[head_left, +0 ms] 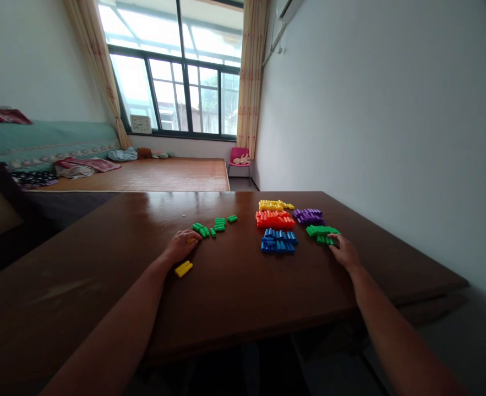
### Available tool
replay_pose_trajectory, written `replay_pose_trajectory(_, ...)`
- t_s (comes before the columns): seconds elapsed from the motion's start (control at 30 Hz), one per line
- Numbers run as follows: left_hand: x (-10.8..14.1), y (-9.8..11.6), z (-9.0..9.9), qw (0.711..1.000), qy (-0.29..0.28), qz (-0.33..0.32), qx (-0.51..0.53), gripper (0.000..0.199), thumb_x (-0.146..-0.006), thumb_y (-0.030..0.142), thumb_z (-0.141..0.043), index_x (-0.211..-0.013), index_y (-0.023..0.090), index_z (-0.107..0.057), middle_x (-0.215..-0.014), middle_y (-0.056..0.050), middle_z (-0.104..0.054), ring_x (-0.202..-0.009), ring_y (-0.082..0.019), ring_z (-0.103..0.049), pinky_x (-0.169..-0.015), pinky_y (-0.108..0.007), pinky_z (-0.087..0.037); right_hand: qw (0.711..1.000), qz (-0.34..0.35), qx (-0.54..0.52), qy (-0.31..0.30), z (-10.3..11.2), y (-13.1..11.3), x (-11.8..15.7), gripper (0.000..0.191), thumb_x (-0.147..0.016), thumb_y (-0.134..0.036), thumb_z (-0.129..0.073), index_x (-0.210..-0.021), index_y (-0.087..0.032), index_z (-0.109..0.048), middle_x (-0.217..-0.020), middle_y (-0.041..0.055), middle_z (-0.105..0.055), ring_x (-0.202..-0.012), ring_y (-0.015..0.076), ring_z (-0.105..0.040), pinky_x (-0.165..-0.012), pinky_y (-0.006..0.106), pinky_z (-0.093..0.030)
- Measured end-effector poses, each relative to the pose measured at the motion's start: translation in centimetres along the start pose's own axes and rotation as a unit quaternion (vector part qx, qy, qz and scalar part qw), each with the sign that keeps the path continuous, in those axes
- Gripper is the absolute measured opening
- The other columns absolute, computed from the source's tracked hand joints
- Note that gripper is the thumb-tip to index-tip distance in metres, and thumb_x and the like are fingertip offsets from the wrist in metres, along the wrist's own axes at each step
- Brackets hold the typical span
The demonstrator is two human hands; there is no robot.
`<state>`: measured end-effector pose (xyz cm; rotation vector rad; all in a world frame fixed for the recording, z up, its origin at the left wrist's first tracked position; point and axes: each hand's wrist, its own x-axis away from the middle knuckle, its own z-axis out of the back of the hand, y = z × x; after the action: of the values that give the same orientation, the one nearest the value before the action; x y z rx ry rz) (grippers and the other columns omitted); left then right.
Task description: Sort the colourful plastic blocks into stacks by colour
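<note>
My left hand [180,246] rests on the table at left, fingers curled, with a small yellow plastic piece [191,240] showing between them. Its fingertips reach a cluster of short green plastic pieces [202,229]. Two more yellow pieces [184,268] lie side by side just nearer to me. Over on the right, my right hand [344,253] is at the near end of a stacked green pile [322,233], thumb and fingers closed around an end piece. What its fingertips touch is partly hidden.
Stacks of yellow [271,205], red-orange [274,219], blue [279,241] and purple pieces [309,216] stand between my hands and beyond. Loose green pieces [220,224] lie left of them. The brown table [234,297] ends near me; a white wall runs along the right.
</note>
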<state>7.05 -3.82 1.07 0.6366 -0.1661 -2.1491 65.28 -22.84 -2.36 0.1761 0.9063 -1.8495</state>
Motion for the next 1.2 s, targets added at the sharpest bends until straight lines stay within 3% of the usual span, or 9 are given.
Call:
replay_pose_trajectory(0.1, 0.0, 0.2, 0.1, 1.000, -0.005, 0.005, -0.012, 0.027, -0.081, 0.033, -0.050, -0.093, 0.026, -0.074, -0.107, -0.002, -0.070, -0.100, -0.023, -0.061, -0.094, -0.037, -0.047, 0.999, -0.013, 0.031, 0.032, -0.1, 0.1, 0.2, 0.030, -0.068, -0.025, -0.056, -0.095, -0.018, -0.065, -0.096, 0.0103, -0.069, -0.085, 0.0237, -0.064, -0.079, 0.038, -0.050)
replay_pose_trajectory(0.27, 0.2, 0.7, 0.2, 1.000, 0.001, 0.005, -0.015, 0.027, -0.080, 0.031, -0.051, -0.093, 0.026, -0.074, -0.106, -0.002, -0.070, -0.099, -0.023, -0.061, -0.095, -0.037, -0.046, 0.999, -0.012, 0.029, 0.021, -0.3, 0.5, 0.6, 0.032, -0.072, -0.022, -0.049, -0.101, -0.020, -0.062, -0.097, 0.0077, -0.069, -0.086, 0.0215, -0.065, -0.079, 0.036, -0.050)
replay_pose_trajectory(0.43, 0.5, 1.5, 0.2, 1.000, 0.017, 0.009, -0.010, 0.026, -0.080, 0.025, -0.052, -0.094, 0.025, -0.074, -0.106, -0.003, -0.070, -0.100, -0.023, -0.061, -0.094, -0.036, -0.047, 0.987, 0.047, 0.052, 0.144, 0.4, -1.3, 0.5, 0.035, -0.074, -0.018, -0.041, -0.103, -0.015, -0.061, -0.095, 0.0129, -0.067, -0.087, 0.0249, -0.062, -0.084, 0.042, -0.048)
replay_pose_trajectory(0.5, 0.5, 1.9, 0.2, 0.999, 0.034, 0.027, 0.002, 0.026, -0.079, 0.023, -0.054, -0.095, 0.024, -0.074, -0.107, -0.004, -0.069, -0.101, -0.023, -0.060, -0.094, -0.037, -0.048, 0.977, 0.116, 0.057, 0.172, 0.6, -4.1, 0.7, 0.036, -0.077, -0.018, -0.040, -0.107, -0.015, -0.060, -0.104, 0.0145, -0.066, -0.095, 0.0264, -0.060, -0.090, 0.044, -0.045)
replay_pose_trajectory(0.57, 0.5, 2.0, 0.2, 0.998, 0.055, 0.042, 0.012, 0.026, -0.078, 0.020, -0.055, -0.096, 0.023, -0.073, -0.109, -0.005, -0.067, -0.103, -0.023, -0.060, -0.097, -0.038, -0.047, 0.969, 0.196, 0.035, 0.147, 0.3, -8.3, 1.4, 0.036, -0.081, -0.017, -0.040, -0.111, -0.017, -0.059, -0.112, 0.0130, -0.065, -0.102, 0.0258, -0.057, -0.095, 0.044, -0.043)
replay_pose_trajectory(0.73, 0.5, 1.8, 0.0, 0.995, 0.074, 0.060, 0.006, 0.038, -0.079, 0.018, -0.056, -0.115, 0.022, -0.067, -0.123, -0.005, -0.062, -0.115, -0.023, -0.055, -0.104, -0.037, -0.043, 0.935, 0.347, -0.050, -0.059, -3.9, -21.3, 4.8, 0.035, -0.087, -0.017, -0.043, -0.118, -0.022, -0.057, -0.119, 0.0085, -0.063, -0.112, 0.0228, -0.054, -0.100, 0.041, -0.043)
replay_pose_trajectory(0.87, 0.7, 1.6, -0.2, 0.996, 0.032, 0.083, -0.009, 0.044, -0.081, 0.023, -0.057, -0.124, 0.024, -0.062, -0.133, -0.003, -0.059, -0.122, -0.025, -0.051, -0.107, -0.038, -0.040, 0.903, 0.383, -0.045, -0.191, -9.7, -28.9, 5.9, 0.041, -0.087, -0.018, -0.046, -0.128, -0.022, -0.053, -0.136, 0.0080, -0.054, -0.125, 0.0225, -0.046, -0.102, 0.040, -0.042)
replay_pose_trajectory(1.03, 0.7, 1.8, -0.2, 0.994, 0.016, 0.101, -0.024, 0.043, -0.082, 0.027, -0.056, -0.124, 0.026, -0.062, -0.131, -0.003, -0.061, -0.122, -0.025, -0.051, -0.105, -0.037, -0.041, 0.918, 0.324, 0.003, -0.228, -15.5, -33.2, 3.5, 0.045, -0.090, -0.016, -0.044, -0.135, -0.018, -0.050, -0.141, 0.0104, -0.050, -0.129, 0.0228, -0.042, -0.104, 0.040, -0.040)
replay_pose_trajectory(1.2, 0.4, 1.8, 0.0, 0.995, 0.026, 0.092, -0.019, 0.039, -0.083, 0.026, -0.054, -0.121, 0.024, -0.064, -0.126, -0.004, -0.063, -0.117, -0.023, -0.054, -0.104, -0.035, -0.043, 0.924, 0.310, 0.007, -0.223, -17.0, -33.7, 3.1, 0.038, -0.090, -0.017, -0.046, -0.126, -0.025, -0.057, -0.134, 0.0072, -0.055, -0.120, 0.0238, -0.047, -0.098, 0.037, -0.043)
